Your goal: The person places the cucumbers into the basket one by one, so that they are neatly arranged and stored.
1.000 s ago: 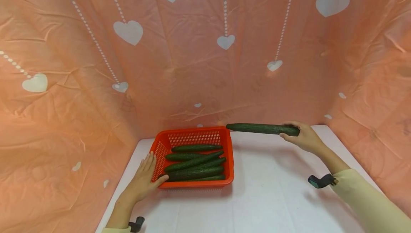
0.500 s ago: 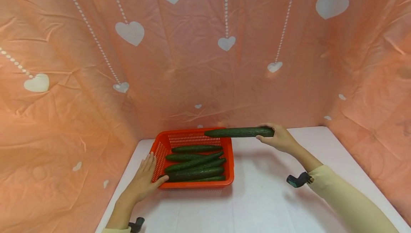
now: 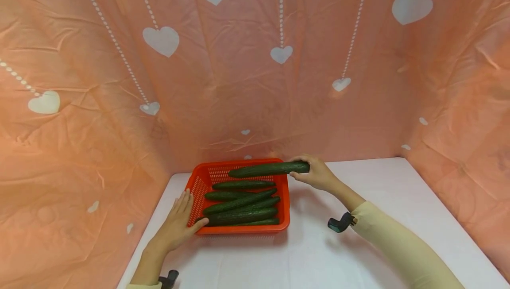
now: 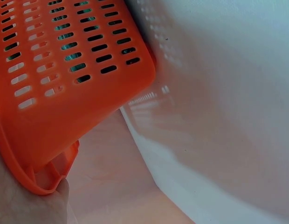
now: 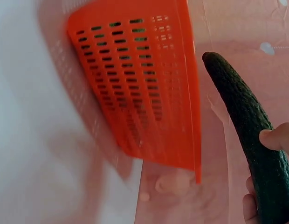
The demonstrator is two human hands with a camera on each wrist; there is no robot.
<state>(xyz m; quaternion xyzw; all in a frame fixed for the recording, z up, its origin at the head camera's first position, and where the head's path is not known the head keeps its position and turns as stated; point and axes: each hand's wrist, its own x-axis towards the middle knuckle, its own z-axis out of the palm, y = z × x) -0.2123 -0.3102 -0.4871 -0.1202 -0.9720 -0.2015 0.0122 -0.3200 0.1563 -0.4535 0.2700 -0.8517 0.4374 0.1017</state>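
My right hand (image 3: pixel 314 175) grips a dark green cucumber (image 3: pixel 264 169) by its right end. The cucumber lies level above the back right part of a red plastic basket (image 3: pixel 284 200). In the right wrist view, thumb and fingers wrap the thick end of the cucumber (image 5: pixel 242 107), whose tip stands above the rim. My left hand (image 3: pixel 177 225) rests on the basket's left rim, fingers straight and thumb spread over the front left corner. Several cucumbers (image 3: pixel 239 214) lie side by side in the basket, some overlapping. The left wrist view shows the palm (image 4: pixel 37 207) against the rim.
The basket stands on a white-covered table (image 3: pixel 318 253), near its back left. A pink curtain (image 3: pixel 239 81) with white hearts hangs behind and at both sides. Slotted basket walls (image 4: pixel 65 51) show in the left wrist view. Each wrist wears a dark camera mount (image 3: pixel 340 222).
My right hand has carried the cucumber leftward from over the table's right side to over the basket. The left hand stays on the rim, and the cucumbers in the basket have not moved.
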